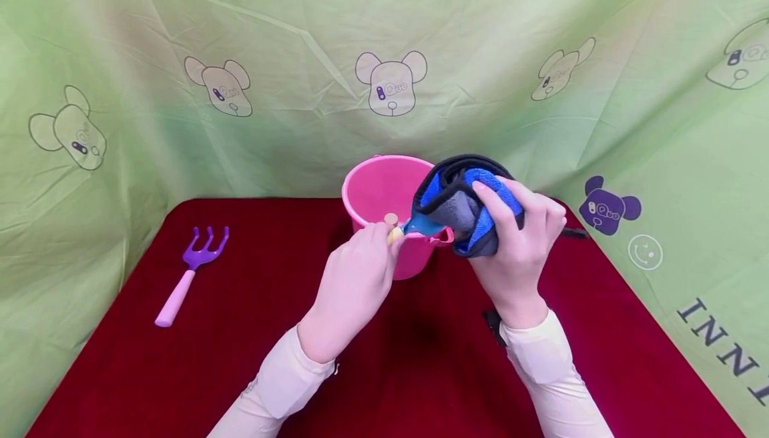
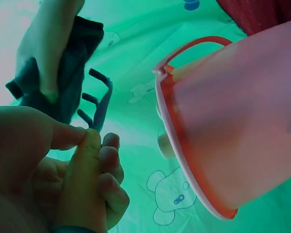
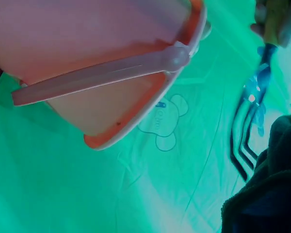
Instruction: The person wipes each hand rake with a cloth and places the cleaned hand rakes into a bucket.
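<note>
My left hand grips the yellow handle of a small hand rake with a blue, pronged head. My right hand holds a bunched blue and grey cloth with black edging. In the head view the cloth covers the prong end of the rake; the right wrist view shows the prongs close beside the cloth, and contact is unclear. Both hands are at the near side of a pink bucket. From its mouth pokes the round end of a wooden handle.
A purple hand rake with a pink handle lies on the left of the dark red table. A thin black object lies near the right edge. Green printed fabric hangs behind and at both sides.
</note>
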Tool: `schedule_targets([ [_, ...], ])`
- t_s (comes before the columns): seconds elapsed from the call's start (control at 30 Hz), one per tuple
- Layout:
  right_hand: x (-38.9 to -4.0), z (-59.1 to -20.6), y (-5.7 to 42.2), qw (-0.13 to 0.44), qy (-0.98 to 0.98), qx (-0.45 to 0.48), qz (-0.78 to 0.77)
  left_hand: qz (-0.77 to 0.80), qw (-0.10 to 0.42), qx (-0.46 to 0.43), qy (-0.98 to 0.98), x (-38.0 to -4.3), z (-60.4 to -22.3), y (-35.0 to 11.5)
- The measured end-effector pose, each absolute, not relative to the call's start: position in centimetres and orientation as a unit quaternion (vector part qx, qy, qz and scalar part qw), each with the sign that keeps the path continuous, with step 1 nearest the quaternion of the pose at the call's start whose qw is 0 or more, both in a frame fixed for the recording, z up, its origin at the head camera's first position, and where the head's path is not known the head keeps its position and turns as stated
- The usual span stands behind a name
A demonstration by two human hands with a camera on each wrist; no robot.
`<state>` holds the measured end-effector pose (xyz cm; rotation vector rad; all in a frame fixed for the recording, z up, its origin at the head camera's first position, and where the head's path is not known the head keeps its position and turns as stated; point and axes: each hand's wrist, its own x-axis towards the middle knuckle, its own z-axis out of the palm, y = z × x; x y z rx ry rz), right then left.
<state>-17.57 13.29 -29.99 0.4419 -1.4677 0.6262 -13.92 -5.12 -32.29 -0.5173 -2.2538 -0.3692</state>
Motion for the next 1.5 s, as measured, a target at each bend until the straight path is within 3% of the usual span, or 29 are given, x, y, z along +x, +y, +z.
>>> schedule_targets([
  [0.33,-16.3,-28.4,13.2,0.692,-0.603,0.147,0.367,-0.168,0.381,-0.197,-0.888,-14.2,-32.0,-5.7],
  [0.67,-14.4,-28.4,11.6,0.666,-0.603,0.260,0.355,-0.203,0.353,-0.199,-0.891,-14.0,-32.0,-5.7],
  [0.93,-13.6,-29.5,10.5,0.610,-0.643,0.343,0.312,-0.235,0.337,-0.217,-0.886,-13.8,-32.1,-5.8],
  [1.17,-14.2,-30.5,10.3,0.590,-0.676,0.357,0.261,-0.234,0.385,-0.254,-0.856,-13.6,-32.6,-5.9],
  [1.5,-14.7,-30.8,10.7,0.608,-0.660,0.349,0.270,-0.236,0.377,-0.253,-0.859,-13.5,-32.3,-5.7],
])
